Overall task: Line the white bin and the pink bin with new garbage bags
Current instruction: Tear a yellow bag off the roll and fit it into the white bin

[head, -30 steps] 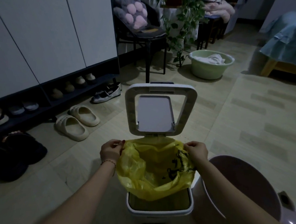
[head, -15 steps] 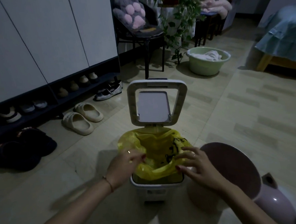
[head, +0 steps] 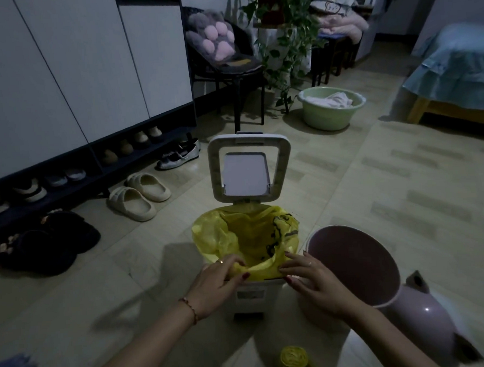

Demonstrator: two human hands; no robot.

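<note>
From the head view, the white bin (head: 251, 295) stands on the floor (head: 376, 193) with its hinged lid (head: 250, 169) raised upright behind it. A yellow garbage bag (head: 246, 236), crinkled and bearing black print too creased to read, drapes over its rim. The left hand (head: 216, 283) pinches the bag's near edge; the right hand (head: 313, 280) rests spread-fingered on that edge. The pink bin (head: 354, 264) stands unlined just right of the white one. A label on the white bin's front is illegible. A yellow bag roll (head: 294, 358) lies nearer the camera.
</note>
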